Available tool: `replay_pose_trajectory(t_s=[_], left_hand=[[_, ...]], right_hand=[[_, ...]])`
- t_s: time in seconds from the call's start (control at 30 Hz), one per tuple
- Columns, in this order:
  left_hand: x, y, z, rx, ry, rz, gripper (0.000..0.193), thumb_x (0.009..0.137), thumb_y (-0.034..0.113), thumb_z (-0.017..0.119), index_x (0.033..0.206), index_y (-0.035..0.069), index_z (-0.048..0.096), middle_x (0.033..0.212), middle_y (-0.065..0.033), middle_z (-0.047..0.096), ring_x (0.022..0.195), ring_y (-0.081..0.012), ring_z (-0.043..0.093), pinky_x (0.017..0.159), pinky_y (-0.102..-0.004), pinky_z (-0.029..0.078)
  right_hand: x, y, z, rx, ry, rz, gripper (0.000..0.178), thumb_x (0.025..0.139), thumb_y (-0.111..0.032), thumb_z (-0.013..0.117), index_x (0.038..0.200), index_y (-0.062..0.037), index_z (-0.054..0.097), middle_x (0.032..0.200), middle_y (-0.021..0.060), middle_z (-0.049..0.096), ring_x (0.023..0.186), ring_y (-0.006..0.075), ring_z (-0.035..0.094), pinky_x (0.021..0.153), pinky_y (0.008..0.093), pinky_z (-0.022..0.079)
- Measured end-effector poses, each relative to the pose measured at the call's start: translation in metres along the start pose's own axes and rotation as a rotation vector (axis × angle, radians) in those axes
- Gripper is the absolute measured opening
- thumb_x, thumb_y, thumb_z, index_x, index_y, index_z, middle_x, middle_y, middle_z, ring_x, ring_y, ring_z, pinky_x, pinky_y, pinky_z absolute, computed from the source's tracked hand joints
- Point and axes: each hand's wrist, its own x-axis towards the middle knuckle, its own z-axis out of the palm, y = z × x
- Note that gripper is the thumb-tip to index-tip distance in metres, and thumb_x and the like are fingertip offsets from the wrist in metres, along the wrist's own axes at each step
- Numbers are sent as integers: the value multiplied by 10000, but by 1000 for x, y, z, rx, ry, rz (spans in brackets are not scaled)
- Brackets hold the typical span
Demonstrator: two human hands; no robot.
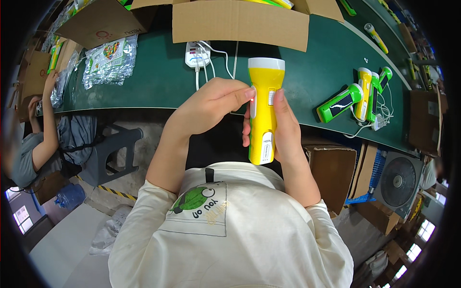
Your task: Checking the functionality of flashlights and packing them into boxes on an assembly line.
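A yellow flashlight point(263, 117) with a white head stands upright in front of my chest, head end away from me. My right hand point(287, 122) is closed round its right side, the thumb along the barrel and fingertips showing at the left edge. My left hand point(211, 106) is curled, its thumb and fingers pressed to the flashlight's upper left side at a white strip. A small red glow shows beside that thumb tip. What the curled left fingers cover is hidden.
Green and yellow flashlights point(342, 103) with white cords lie right on the green table point(158, 77). An open carton point(240, 28) and a white power strip point(197, 55) are ahead. Clear plastic bags point(110, 62) lie left, near another person's arm point(47, 113). A fan point(397, 181) stands lower right.
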Motion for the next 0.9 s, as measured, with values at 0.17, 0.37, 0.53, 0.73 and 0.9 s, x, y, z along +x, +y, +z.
replay_pose_trajectory(t_s=[0.17,0.37,0.53,0.73,0.9], left_hand=[[-11,-2,-26,79,111,109,340,948,227,457,726,-27,502,607,-36,439,586,-116,404,535,-254,332],[-14,-53,-59,-250,625,336,366,992,317,356,731,61,365,686,-42,396,568,-110,377,525,-243,327],[-13,-72,-61,-164,712,324,346,986,300,395,758,50,466,708,-13,453,574,-69,391,524,-203,311],[-18,-76,-66,-90,657,213,354,987,280,384,742,40,468,682,-8,451,578,-65,377,525,-203,303],[-16,-74,-65,-69,644,207,362,983,276,379,719,38,450,667,-20,447,572,-69,375,518,-205,295]], right_hand=[[8,-21,-23,9,110,-119,543,947,-537,298,1022,-28,470,787,105,536,561,175,562,440,308,480],[47,-101,-16,-221,132,-452,343,958,-357,438,1074,-35,467,889,95,549,780,173,592,665,324,521],[153,-148,-3,-1032,87,-865,348,861,-285,623,1038,-1,525,972,129,576,879,239,586,772,326,465],[234,-147,15,-1652,96,-630,380,775,-300,663,985,-1,560,949,183,612,962,340,578,820,431,472],[238,-138,-8,-1690,103,-760,367,791,-259,622,1058,-20,540,1054,174,569,1007,333,544,852,458,457]])
